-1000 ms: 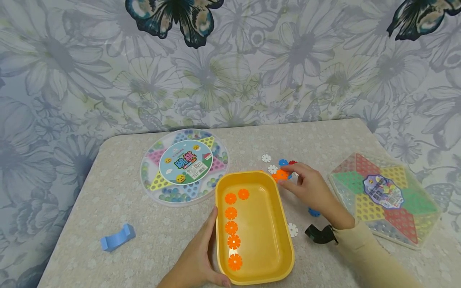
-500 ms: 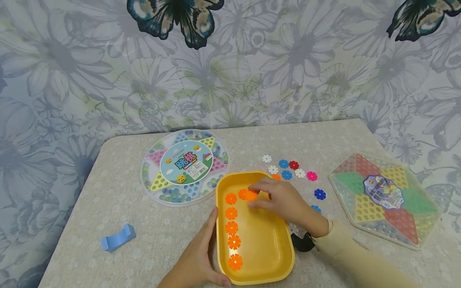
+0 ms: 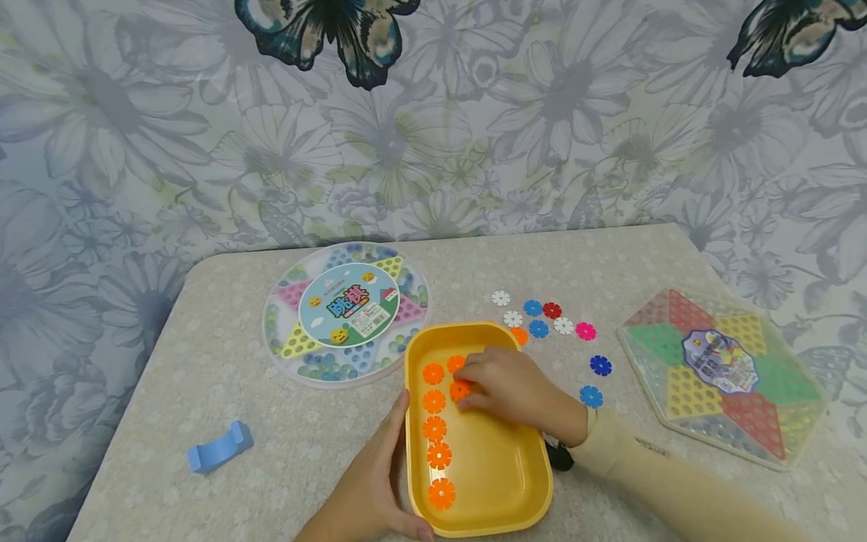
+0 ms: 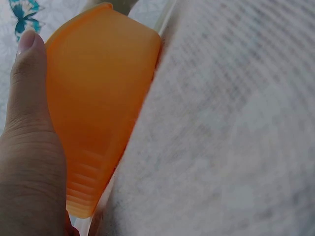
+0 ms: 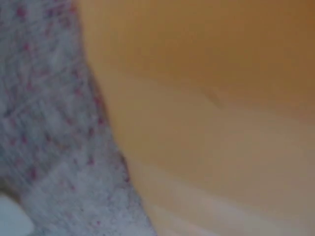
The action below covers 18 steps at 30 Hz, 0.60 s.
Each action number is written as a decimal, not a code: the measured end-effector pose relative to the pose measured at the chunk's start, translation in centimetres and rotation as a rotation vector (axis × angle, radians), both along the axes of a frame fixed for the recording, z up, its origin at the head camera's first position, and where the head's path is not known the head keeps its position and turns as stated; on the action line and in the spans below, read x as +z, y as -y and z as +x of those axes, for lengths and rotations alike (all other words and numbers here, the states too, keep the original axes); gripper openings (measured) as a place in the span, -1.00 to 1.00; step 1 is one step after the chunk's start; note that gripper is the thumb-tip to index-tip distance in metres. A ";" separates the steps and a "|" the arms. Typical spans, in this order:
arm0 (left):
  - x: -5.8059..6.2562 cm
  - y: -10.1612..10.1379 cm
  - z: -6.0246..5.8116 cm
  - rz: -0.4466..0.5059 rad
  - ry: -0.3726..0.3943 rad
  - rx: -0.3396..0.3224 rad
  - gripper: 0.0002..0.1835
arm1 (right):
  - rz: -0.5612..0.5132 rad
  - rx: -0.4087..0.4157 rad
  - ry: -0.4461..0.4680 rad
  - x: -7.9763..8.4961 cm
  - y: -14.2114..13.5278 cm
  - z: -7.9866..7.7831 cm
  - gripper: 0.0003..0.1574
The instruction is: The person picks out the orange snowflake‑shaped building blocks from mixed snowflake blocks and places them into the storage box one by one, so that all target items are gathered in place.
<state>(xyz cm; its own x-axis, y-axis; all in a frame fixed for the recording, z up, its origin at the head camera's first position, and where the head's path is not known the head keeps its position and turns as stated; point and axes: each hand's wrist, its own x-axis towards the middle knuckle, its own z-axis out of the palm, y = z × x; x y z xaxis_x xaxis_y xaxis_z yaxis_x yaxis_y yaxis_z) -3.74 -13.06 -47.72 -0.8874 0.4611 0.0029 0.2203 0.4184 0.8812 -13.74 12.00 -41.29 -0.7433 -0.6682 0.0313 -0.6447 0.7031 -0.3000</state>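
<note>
A yellow tray (image 3: 491, 467) sits on the table, with a column of orange snowflake discs (image 3: 435, 429) along its left side. My left hand (image 3: 369, 470) holds the tray at its near left corner, fingers against the left wall and thumb by the front rim. In the left wrist view the tray's outer wall (image 4: 103, 98) lies beside a digit of that hand. Reaching in over the right rim, my right hand (image 3: 508, 384) pinches an orange snowflake disc (image 3: 460, 391) close over the tray floor. Just beyond its fingertips is another orange disc (image 3: 456, 364). The right wrist view is blurred, mostly tray wall (image 5: 197, 123).
Behind and right of the tray lie loose snowflake discs: white (image 3: 500, 299), red (image 3: 552, 310), pink (image 3: 585, 331), dark blue (image 3: 600, 366) and others. A round Chinese checkers box (image 3: 348, 305) stands back left, a hexagonal one (image 3: 721, 376) right. A blue curved block (image 3: 220, 448) lies left.
My right hand has moved from the loose discs behind the tray into it, bringing an orange disc, then slightly toward me. The left hand and tray have stayed put.
</note>
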 end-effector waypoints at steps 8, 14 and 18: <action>0.2 0.0 0.0 0.028 0.030 -0.002 0.58 | 0.092 0.033 -0.011 -0.5 0.4 -0.3 -0.71; 0.1 0.0 0.0 0.040 0.030 -0.002 0.56 | 0.112 0.039 0.000 -0.5 0.5 -0.3 -0.75; 0.0 0.0 0.0 0.040 0.041 -0.002 0.56 | 0.116 0.052 -0.011 -0.5 0.5 -0.2 -0.77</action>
<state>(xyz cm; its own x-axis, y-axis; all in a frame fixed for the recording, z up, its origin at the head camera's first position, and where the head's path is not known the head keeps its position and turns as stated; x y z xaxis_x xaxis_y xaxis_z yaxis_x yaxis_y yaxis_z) -3.74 -13.02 -47.69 -0.8862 0.4631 -0.0152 0.1843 0.3824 0.9054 -13.96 11.52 -41.80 -0.7075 -0.7056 -0.0403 -0.6842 0.6981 -0.2112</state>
